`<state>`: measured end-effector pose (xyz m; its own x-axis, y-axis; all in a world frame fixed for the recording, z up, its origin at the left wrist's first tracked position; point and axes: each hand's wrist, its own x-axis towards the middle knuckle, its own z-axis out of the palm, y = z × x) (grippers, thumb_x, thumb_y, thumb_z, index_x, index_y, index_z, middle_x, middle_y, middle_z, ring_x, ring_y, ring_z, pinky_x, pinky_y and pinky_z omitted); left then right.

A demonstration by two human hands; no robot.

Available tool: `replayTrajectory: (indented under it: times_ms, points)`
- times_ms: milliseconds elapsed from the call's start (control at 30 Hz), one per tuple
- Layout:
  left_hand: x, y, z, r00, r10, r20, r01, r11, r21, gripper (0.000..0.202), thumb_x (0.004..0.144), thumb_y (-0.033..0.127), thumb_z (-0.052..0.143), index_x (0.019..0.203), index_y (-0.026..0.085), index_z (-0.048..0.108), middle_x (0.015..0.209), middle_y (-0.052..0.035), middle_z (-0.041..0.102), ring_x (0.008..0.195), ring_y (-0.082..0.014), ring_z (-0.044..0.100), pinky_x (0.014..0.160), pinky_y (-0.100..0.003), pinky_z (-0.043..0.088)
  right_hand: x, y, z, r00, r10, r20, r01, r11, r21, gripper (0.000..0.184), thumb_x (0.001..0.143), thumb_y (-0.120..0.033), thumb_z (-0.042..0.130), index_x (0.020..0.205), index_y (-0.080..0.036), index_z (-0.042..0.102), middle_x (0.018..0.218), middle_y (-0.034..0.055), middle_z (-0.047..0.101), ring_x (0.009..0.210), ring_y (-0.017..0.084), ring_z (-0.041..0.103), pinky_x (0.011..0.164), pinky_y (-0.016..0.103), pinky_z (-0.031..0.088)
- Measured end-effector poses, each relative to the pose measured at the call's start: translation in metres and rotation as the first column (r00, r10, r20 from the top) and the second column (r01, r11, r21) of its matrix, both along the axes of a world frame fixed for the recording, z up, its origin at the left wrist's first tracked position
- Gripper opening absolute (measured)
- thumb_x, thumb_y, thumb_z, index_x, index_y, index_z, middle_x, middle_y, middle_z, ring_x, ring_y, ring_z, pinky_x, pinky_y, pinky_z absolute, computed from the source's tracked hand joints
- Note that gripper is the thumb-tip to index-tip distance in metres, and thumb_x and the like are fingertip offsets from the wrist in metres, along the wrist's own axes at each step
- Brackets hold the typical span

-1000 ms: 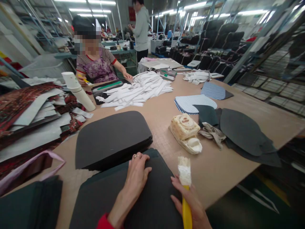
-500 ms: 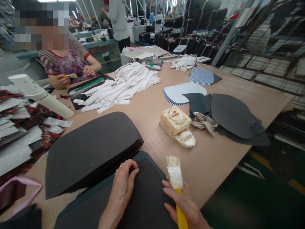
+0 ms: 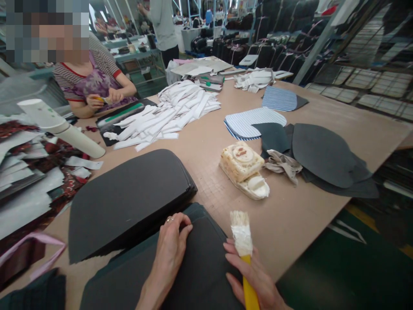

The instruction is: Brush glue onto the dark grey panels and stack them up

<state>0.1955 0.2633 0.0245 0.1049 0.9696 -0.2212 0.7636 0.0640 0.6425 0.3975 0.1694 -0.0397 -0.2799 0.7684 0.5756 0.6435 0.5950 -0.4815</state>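
Note:
In front of me lies a stack of dark grey panels with dark green fabric showing along its far edge. My left hand rests on it near that edge, fingers curled and thumb and fingertips closed together on the top panel. The fingertips' exact hold is partly hidden. My right hand is wrapped around the yellow handle of a paintbrush, whose bristles point away from me and are coated white. Some right fingers touch the stack's right edge. Beyond the brush sits a glue-crusted, cream-coloured container.
Another thick stack of dark panels lies to the left. White strips pile up further back, near a seated co-worker. Striped pieces, a crumpled rag and dark cut pieces lie right. A white cylinder leans left.
The view has shifted slightly, so most things sit a little further right. Both my hands keep nearly the same pose on the stack. The co-worker's hands have come closer together.

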Motion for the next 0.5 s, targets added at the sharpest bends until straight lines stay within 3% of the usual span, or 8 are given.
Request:
replayTrajectory:
  times_ms: [133,233,367,500]
  points:
    - [0.002,-0.001,0.0,0.997,-0.019,-0.073,0.02,1.0,0.013,0.009,0.077,0.016,0.046,0.071,0.022,0.048,0.076,-0.0012,0.057,0.076,-0.02,0.055,0.072,-0.033,0.042,0.003,-0.003,0.001,0.999,-0.002,0.034,0.002,1.0,-0.016,0.046,0.078,-0.009,0.055,0.123,-0.015,0.046,0.11,0.0136,0.065,0.11,0.025,0.058,0.09,0.042,0.049]
    - [0.004,-0.002,0.0,0.985,-0.016,-0.174,0.026,0.998,0.057,0.011,0.077,0.013,0.049,0.085,0.021,0.051,0.088,-0.0037,0.059,0.084,-0.0219,0.056,0.074,-0.035,0.044,0.006,-0.004,0.01,0.994,-0.021,0.106,0.024,0.999,-0.022,0.043,0.078,-0.012,0.057,0.12,-0.017,0.048,0.112,0.0141,0.064,0.108,0.027,0.059,0.089,0.047,0.048]
    - [0.008,-0.011,0.005,0.94,0.042,-0.338,0.016,0.986,0.168,0.044,0.077,0.012,0.054,0.12,0.019,0.047,0.124,-0.0122,0.052,0.111,-0.0307,0.049,0.087,-0.047,0.044,-0.001,0.002,0.029,0.991,-0.032,0.132,0.029,0.999,0.023,0.037,0.079,-0.02,0.06,0.115,-0.022,0.05,0.112,0.013,0.065,0.105,0.03,0.06,0.083,0.049,0.05]
    - [0.006,-0.04,0.022,0.945,0.058,-0.322,0.029,0.966,0.258,0.061,0.079,0.009,0.051,0.135,0.024,0.033,0.144,-0.0134,0.033,0.131,-0.0324,0.032,0.1,-0.053,0.036,-0.032,0.012,0.03,1.0,0.031,0.007,-0.031,0.999,0.014,0.036,0.082,-0.017,0.056,0.117,-0.025,0.049,0.114,0.0105,0.064,0.106,0.025,0.06,0.082,0.041,0.053]
